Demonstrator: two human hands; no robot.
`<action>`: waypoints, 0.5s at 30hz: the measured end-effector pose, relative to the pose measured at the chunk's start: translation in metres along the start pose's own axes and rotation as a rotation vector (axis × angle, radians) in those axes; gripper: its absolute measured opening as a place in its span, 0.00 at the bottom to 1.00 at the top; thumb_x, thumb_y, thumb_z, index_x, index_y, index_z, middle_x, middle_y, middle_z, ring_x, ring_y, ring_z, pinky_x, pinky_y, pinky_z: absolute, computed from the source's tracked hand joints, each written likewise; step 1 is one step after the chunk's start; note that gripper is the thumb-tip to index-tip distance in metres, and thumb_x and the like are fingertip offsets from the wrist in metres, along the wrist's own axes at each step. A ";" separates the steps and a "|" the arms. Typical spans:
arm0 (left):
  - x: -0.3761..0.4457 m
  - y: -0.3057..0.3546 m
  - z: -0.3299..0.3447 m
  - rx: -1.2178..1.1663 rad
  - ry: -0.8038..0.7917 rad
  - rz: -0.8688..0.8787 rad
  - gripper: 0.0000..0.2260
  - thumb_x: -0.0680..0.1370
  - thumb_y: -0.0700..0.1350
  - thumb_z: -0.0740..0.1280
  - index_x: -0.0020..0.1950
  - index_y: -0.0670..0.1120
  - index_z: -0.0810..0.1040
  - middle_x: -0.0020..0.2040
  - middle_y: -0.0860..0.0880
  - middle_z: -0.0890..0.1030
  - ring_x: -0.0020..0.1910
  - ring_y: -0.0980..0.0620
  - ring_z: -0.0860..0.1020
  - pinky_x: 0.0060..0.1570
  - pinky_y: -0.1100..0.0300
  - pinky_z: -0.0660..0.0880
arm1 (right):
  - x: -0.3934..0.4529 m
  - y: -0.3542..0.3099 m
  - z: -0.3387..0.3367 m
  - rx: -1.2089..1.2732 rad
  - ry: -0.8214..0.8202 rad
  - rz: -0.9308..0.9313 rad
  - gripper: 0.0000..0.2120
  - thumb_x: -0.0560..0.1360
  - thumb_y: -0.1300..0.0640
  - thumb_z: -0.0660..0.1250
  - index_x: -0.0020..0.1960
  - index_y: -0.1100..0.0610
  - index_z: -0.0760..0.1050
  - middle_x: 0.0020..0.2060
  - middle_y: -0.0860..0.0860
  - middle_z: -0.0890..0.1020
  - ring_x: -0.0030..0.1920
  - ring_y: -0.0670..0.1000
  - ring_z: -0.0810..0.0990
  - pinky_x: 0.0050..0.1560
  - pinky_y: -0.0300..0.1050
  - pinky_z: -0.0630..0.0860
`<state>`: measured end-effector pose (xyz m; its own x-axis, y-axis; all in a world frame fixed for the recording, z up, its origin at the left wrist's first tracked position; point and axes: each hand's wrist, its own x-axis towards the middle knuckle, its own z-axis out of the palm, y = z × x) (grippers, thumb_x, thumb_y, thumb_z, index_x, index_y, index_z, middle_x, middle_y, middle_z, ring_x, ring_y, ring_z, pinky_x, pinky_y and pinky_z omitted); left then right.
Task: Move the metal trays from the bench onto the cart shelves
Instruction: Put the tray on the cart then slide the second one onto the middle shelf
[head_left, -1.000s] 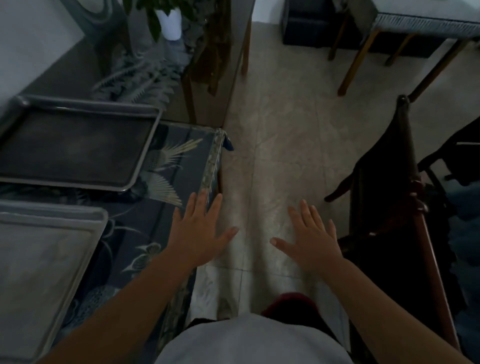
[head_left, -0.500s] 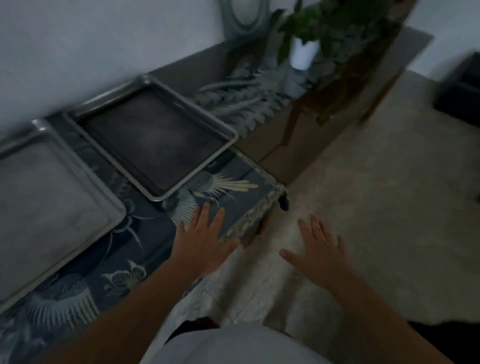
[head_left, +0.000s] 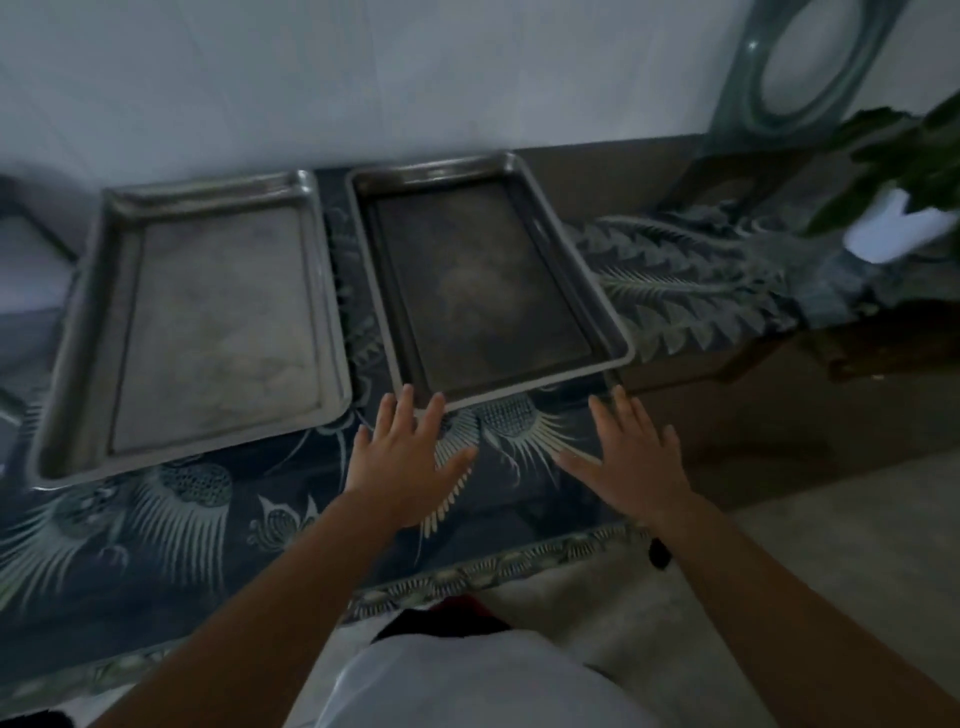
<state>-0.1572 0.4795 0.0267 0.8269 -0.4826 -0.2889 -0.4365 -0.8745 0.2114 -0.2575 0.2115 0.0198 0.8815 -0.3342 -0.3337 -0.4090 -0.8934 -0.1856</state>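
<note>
Two metal trays lie flat, side by side, on a bench (head_left: 218, 525) covered with a dark blue cloth printed with pale feather and bird motifs. The bench runs along a light wall.

At roughly 9 o'clock in the view lies the lighter tray (head_left: 208, 322), with a grey, dull floor and a raised rim. Its long sides run away from the person toward the wall. A narrow strip of cloth separates it from its neighbour; the two trays are just beside each other and do not touch.

At roughly 12 o'clock lies the darker tray (head_left: 483, 280), with a blackened floor and a bright rim. It is turned slightly clockwise relative to the lighter tray.

The left hand (head_left: 405, 457) is held palm down over the cloth at the near left corner of the darker tray. Its fingers are straight and spread, and the fingertips reach the tray's near rim; contact cannot be confirmed. It holds nothing.

The right hand (head_left: 634, 457) is held palm down at about 3 o'clock from the left hand, near the darker tray's near right corner. Its fingers are straight and spread, and it holds nothing.

At 2 o'clock, a white plant pot (head_left: 893, 228) with green leaves stands on the bench.
</note>
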 end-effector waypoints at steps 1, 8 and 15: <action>0.007 -0.002 -0.002 -0.011 0.000 -0.015 0.47 0.68 0.77 0.33 0.82 0.54 0.42 0.83 0.45 0.42 0.81 0.43 0.41 0.76 0.39 0.50 | 0.011 -0.004 -0.003 0.009 -0.012 -0.011 0.54 0.62 0.16 0.40 0.80 0.44 0.43 0.81 0.49 0.40 0.79 0.52 0.41 0.73 0.67 0.45; 0.052 -0.011 -0.007 -0.185 0.011 -0.178 0.40 0.75 0.74 0.44 0.82 0.54 0.43 0.83 0.46 0.44 0.81 0.44 0.43 0.77 0.40 0.51 | 0.075 -0.008 -0.029 -0.008 -0.094 -0.102 0.53 0.63 0.16 0.42 0.80 0.45 0.42 0.81 0.49 0.40 0.80 0.53 0.42 0.73 0.68 0.47; 0.087 -0.007 -0.011 -0.207 0.013 -0.331 0.39 0.77 0.72 0.47 0.82 0.54 0.43 0.83 0.46 0.43 0.81 0.43 0.43 0.76 0.41 0.52 | 0.151 0.012 -0.046 -0.108 -0.132 -0.174 0.54 0.62 0.16 0.40 0.80 0.44 0.40 0.80 0.48 0.38 0.79 0.52 0.40 0.74 0.68 0.51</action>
<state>-0.0779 0.4444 0.0106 0.9158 -0.1744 -0.3617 -0.0660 -0.9539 0.2929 -0.1185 0.1366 0.0098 0.8951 -0.1371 -0.4244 -0.2200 -0.9634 -0.1529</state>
